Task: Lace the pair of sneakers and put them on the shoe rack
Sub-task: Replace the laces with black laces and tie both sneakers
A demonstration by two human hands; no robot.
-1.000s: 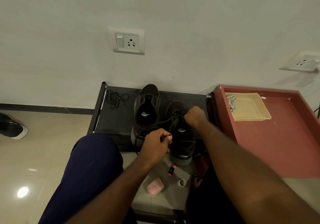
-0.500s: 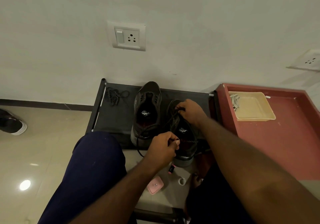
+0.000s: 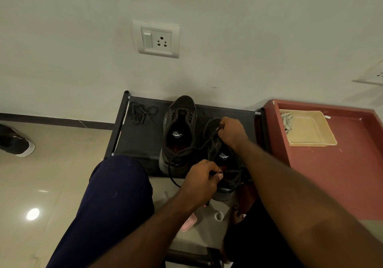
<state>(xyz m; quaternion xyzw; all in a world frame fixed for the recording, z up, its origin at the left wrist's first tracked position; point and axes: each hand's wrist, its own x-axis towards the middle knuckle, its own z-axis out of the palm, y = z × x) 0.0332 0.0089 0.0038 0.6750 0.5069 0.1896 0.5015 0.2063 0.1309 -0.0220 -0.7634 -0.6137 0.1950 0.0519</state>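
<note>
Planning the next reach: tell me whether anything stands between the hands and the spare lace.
The unlaced sneaker stands on the shoe rack between the right hand and the spare lace at the rack's far left corner; its heel lies partly in line with the left hand. Both hands pinch the lace of the other sneaker.

**A room at home, by the wall**

A low black shoe rack [image 3: 141,141] stands on a glossy tiled floor [image 3: 51,180] against a plain white wall [image 3: 248,39] with a switch-and-socket plate [image 3: 157,39]. Sneakers [image 3: 182,105] sit on the rack. Another shoe [image 3: 16,143] lies on the tiles, and a beige tray [image 3: 310,131] rests on a red table [image 3: 342,174].
</note>
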